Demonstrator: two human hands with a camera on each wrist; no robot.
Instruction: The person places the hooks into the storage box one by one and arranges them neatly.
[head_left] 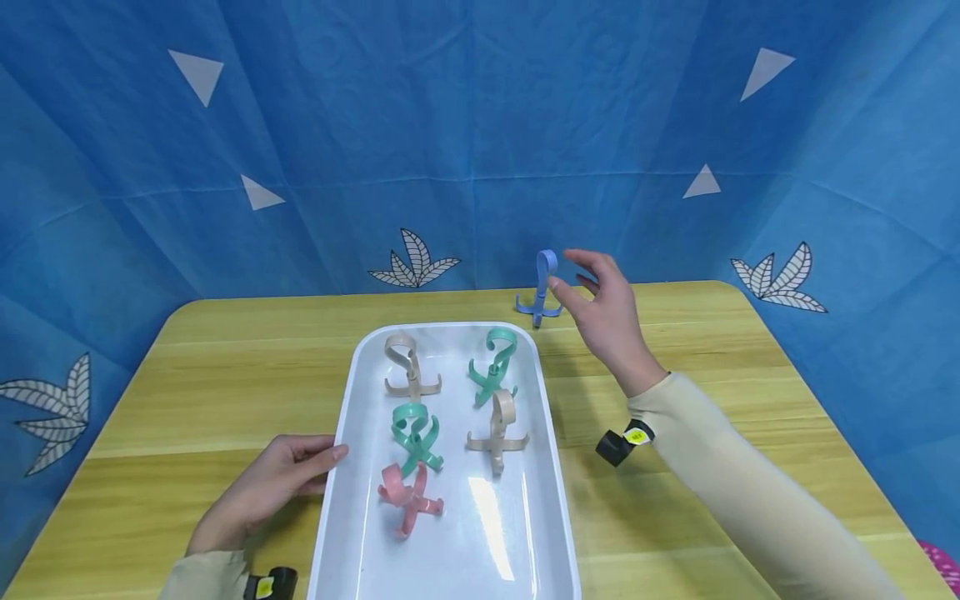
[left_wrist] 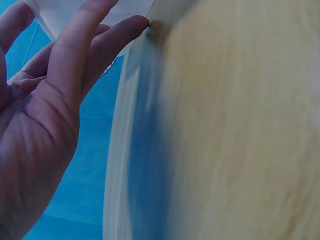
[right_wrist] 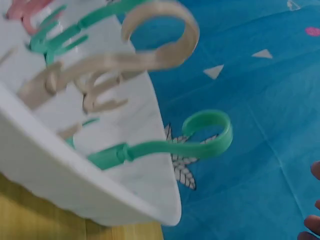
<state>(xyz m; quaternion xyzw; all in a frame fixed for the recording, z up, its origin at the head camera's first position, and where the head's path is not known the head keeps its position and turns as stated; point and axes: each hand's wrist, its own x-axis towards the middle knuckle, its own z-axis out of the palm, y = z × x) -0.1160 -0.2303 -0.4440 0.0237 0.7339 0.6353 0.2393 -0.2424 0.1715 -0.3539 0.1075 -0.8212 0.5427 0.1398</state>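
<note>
A white tray [head_left: 450, 550] holds several plastic claw hooks, each with a curled top and prongs at its foot. My left hand [head_left: 281, 479] grips the tray's left rim, thumb over the edge and fingers outside it. Past the tray's far right corner, a blue claw hook [head_left: 541, 292] stands upright on its prongs on the table. My right hand [head_left: 603, 308] is just right of this hook, thumb tip close to its stem and index finger raised apart from the thumb. In the right wrist view only a few fingertips [right_wrist: 314, 222] show at the right edge.
In the tray are two beige hooks [head_left: 498, 433], two green hooks [head_left: 491, 375] and a pink hook [head_left: 408, 498]. The wooden table [head_left: 247, 358] ends at a blue patterned cloth [head_left: 480, 125] behind and at the sides.
</note>
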